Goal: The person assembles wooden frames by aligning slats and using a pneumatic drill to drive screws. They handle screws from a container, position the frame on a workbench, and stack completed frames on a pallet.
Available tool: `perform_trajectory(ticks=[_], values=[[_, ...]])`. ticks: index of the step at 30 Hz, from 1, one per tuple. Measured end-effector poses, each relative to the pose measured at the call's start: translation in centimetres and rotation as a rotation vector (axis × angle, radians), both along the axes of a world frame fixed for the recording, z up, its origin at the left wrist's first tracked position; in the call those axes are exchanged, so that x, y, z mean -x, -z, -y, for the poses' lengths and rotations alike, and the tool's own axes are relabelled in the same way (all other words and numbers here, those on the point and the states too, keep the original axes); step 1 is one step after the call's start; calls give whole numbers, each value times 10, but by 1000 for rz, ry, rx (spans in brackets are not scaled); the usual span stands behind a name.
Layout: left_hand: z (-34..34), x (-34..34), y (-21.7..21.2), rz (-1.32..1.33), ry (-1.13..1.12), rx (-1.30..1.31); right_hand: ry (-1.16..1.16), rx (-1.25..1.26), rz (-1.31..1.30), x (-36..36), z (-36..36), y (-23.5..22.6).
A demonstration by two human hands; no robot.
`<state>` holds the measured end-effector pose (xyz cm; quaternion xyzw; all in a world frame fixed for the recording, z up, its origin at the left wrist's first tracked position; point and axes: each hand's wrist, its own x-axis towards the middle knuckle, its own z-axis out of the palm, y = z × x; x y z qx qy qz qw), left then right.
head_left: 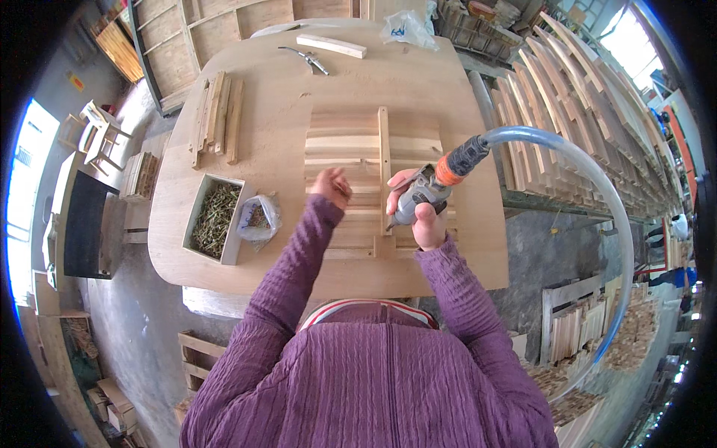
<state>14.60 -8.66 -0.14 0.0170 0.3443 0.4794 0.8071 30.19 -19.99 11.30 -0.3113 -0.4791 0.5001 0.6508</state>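
Observation:
My right hand (pixel 427 224) is wrapped round a grey air-powered driver (pixel 422 193) with an orange collar and a clear hose. The tool's tip points down at the near part of a narrow wooden batten (pixel 384 145); whether it touches the wood I cannot tell. This batten lies across a slatted wooden panel (pixel 340 153), with another strip (pixel 343 252) along the panel's near edge. Over the panel's left part is my left hand (pixel 332 187), fingers curled in; anything inside them is hidden. To its left stand a white carton (pixel 240 224) of brass-coloured screws and a plastic bag (pixel 263 213) of small pieces.
The wooden table (pixel 276 97) also bears loose battens (pixel 216 119), an air blow gun (pixel 306 60), a white-looking wood block (pixel 331 46) and a crumpled plastic bag (pixel 409 31). The air hose (pixel 616 201) loops round my right side. Stacked boards (pixel 575 97) stand at the right.

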Motion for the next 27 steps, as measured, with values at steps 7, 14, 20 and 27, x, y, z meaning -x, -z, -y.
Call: perform_trajectory(ticks=[7, 14, 20, 27], values=[[46, 45, -16, -55, -17, -59, -11, 0, 48, 7, 0, -2], [85, 37, -5, -81, 236, -65, -4, -18, 46, 6, 0, -3], [98, 34, 6, -181, 351, -173, -177, 57, -238, 14, 5, -12], [108, 25, -8, -79, 390, -150, 93, -117, -203, 9, 27, -43]])
